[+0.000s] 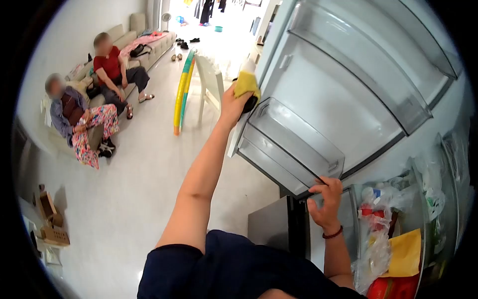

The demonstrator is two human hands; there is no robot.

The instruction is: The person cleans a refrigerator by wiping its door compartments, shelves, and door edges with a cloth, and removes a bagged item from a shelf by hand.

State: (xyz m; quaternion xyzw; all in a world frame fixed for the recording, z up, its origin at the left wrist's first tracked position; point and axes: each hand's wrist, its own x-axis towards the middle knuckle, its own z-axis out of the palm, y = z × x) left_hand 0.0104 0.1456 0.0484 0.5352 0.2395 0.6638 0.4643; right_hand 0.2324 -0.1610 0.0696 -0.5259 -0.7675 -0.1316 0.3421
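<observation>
In the head view there is one open fridge door (323,74), with at least three clear bins on its inner face; the lowest bin (286,139) sits by the door's bottom edge. One yellow cloth (245,84) is at the door's outer side edge. Inside the fridge, near its front edge, are one yellow packet (404,254), one red item (391,289) below it and several clear plastic bags (373,256). On the floor beyond the door stand one white chair (210,82) and one yellow-and-teal hoop (184,92); two people sit on a sofa (155,49).

The left hand (232,103) has its fingers closed on the cloth, against a dark part I cannot identify. The right hand (326,207) holds nothing visible; its fingers are parted and loosely curled at the lowest bin's corner, and whether they touch it I cannot tell.
</observation>
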